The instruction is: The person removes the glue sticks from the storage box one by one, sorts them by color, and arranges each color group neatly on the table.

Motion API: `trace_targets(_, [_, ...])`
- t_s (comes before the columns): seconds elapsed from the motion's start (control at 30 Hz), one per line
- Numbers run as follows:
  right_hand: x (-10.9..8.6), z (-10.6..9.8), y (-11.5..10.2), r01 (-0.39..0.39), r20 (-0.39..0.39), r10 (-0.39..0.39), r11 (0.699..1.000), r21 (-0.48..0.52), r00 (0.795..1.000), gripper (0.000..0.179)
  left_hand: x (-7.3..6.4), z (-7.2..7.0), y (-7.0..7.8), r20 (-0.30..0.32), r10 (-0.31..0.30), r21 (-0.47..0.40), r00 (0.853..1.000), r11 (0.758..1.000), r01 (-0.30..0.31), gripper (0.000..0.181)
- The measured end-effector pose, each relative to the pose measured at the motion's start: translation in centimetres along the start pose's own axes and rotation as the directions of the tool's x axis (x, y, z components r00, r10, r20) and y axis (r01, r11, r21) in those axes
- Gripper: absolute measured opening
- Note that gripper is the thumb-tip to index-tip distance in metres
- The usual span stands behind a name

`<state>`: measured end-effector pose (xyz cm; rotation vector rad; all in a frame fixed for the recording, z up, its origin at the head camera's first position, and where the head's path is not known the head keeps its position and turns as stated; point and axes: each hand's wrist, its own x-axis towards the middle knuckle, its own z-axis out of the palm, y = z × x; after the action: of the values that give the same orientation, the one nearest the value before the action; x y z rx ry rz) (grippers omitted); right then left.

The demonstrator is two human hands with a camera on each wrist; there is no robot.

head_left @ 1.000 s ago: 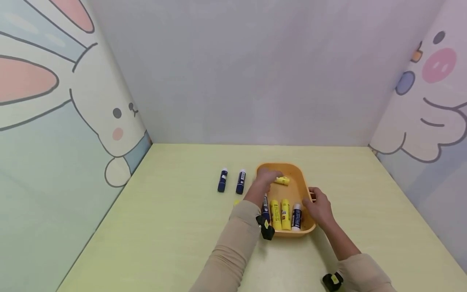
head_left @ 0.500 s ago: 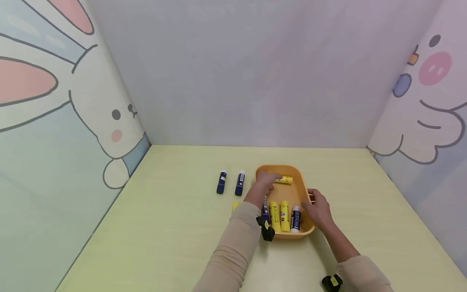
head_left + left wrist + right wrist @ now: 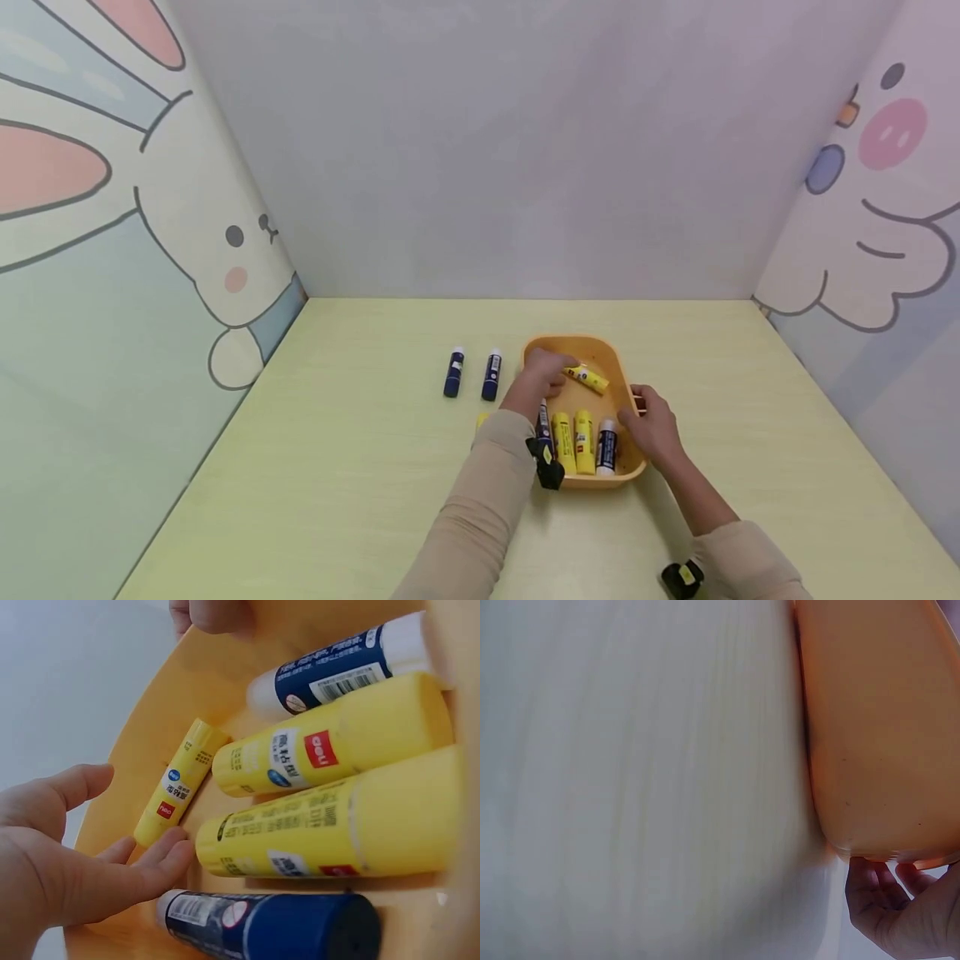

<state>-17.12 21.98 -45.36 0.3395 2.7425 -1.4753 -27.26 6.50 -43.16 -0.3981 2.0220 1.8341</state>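
A yellow glue stick (image 3: 588, 379) lay aslant in the far part of an orange tray (image 3: 597, 404). The left hand (image 3: 542, 377) reached in over the tray's left side, its fingers extended and its thumb spread well apart from them, gripping nothing; its fingertips were close by the stick's left end (whether they touched it, I could not tell from where I stood). The right hand (image 3: 652, 426) gripped the tray's right side, its thumb at the rim and its fingers curled outside. In the tray's near part four more sticks lay side by side: a dark blue stick (image 3: 544, 429), two yellow sticks (image 3: 584, 442) and a white-capped blue stick (image 3: 607, 447). Left of the tray, two blue sticks (image 3: 491, 375) lay apart on the pale table (image 3: 360, 450), and a yellow object (image 3: 482, 419) was mostly hidden by the left sleeve (image 3: 480, 508). A drawn rabbit (image 3: 202, 242) decorated the left wall.
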Motion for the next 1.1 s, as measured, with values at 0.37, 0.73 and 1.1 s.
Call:
trace_targets(0.37, [0.0, 0.2, 0.2, 0.003, -0.007, -0.003, 1.0, -0.005, 1.0, 0.047, 0.1, 0.0, -0.1, 0.032, -0.025, -0.107, 0.999, 0.994, 0.028, 0.071])
trace_targets(0.73, [0.1, 0.1, -0.2, -0.001, -0.01, 0.001, 1.0, -0.006, 1.0, 0.048, 1.1, 1.9, -0.8, 0.099, 0.016, -0.106, 0.995, 0.994, -0.006, 0.026])
trace_targets(1.1, [-0.1, 0.3, -0.1, 0.01, -0.026, -0.01, 1.0, 0.0, 1.0, 0.047, 0.8, 3.4, -0.7, 0.019, -0.011, -0.069, 1.0, 0.998, 0.013, 0.028])
